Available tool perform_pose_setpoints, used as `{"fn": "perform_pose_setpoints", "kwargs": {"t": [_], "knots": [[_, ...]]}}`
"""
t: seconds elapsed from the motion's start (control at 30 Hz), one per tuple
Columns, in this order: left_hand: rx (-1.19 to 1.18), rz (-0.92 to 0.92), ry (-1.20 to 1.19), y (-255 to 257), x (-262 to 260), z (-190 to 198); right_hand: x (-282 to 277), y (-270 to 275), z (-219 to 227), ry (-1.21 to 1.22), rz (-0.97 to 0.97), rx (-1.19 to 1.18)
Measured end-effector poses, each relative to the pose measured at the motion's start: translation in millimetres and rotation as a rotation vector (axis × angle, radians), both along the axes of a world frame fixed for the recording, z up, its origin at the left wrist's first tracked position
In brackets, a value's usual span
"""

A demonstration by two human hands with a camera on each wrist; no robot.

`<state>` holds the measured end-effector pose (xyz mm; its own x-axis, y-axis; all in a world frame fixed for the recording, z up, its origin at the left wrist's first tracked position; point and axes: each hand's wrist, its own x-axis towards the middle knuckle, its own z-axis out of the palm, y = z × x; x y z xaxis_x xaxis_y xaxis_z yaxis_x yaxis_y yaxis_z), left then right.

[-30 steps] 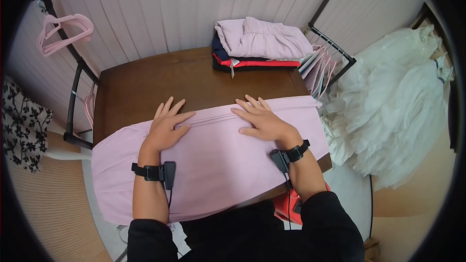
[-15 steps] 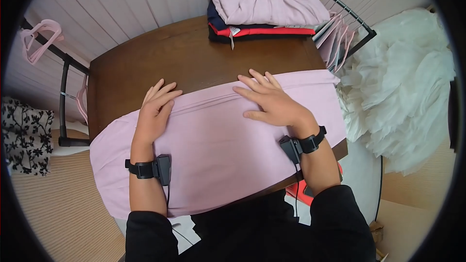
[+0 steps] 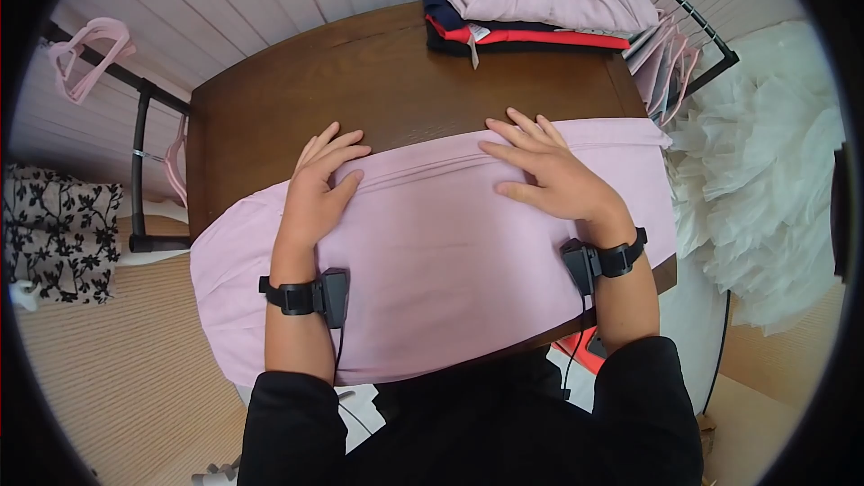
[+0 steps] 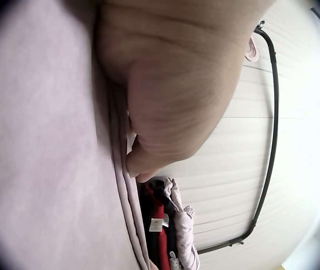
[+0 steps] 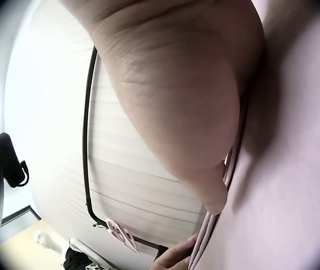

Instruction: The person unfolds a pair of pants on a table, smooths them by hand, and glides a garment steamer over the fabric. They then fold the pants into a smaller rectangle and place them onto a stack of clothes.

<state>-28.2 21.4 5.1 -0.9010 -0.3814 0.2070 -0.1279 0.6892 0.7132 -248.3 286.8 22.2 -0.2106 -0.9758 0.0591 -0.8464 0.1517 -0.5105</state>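
Observation:
A pale pink garment (image 3: 432,252) lies folded lengthwise along the near part of the brown wooden table (image 3: 297,81). Layered folds run along its far edge. My left hand (image 3: 319,184) rests on the garment left of its middle, fingers extended and fingertips reaching past the far edge. On the right side, my right hand (image 3: 553,175) lies on the cloth with spread fingers, also across that edge. Both wrist views show the layered edge close beside the thumbs. Neither hand grips the cloth.
A stack of folded clothes (image 3: 540,0), pink over navy and red, sits at the table's back right. Black racks (image 3: 139,162) with pink hangers (image 3: 90,49) flank the table. White ruffled tulle (image 3: 765,171) hangs at right; a black-and-beige patterned garment (image 3: 63,225) is at left.
My left hand has slid a little left along the garment, widening the gap between my hands. The right hand stays near the same spot on the cloth. The head view has shifted.

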Motion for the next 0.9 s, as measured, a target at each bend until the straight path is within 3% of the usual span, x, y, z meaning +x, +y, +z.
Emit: {"fn": "perform_pose_setpoints", "kwargs": {"t": [0.27,0.5,0.57,0.67,0.73,0.77,0.83,0.87,0.9], "knots": [[-0.047,0.021,0.018,-3,2,-5,0,-1,0,-0.023,0.029,0.003],[-0.059,-0.039,0.044,-3,3,-3,-11,2,-1,-0.123,-0.063,-0.066],[-0.048,-0.028,0.056,-4,4,-4,-29,10,-6,-0.161,-0.15,-0.121],[-0.041,-0.08,0.085,-4,2,-9,-66,40,-17,-0.029,-0.422,-0.211],[-0.028,-0.013,0.055,-2,2,-4,-92,60,-25,0.156,-0.671,-0.289],[-0.03,-0.028,0.062,-1,2,-3,-105,72,-34,0.165,-0.685,-0.294],[-0.031,-0.006,0.035,-1,2,-3,-122,95,-39,0.213,-0.965,-0.294],[-0.038,-0.018,0.04,-1,2,-2,-128,104,-38,0.216,-0.978,-0.302],[-0.035,-0.013,0.036,0,2,-2,-133,112,-36,0.057,-1.099,-0.131]]}}
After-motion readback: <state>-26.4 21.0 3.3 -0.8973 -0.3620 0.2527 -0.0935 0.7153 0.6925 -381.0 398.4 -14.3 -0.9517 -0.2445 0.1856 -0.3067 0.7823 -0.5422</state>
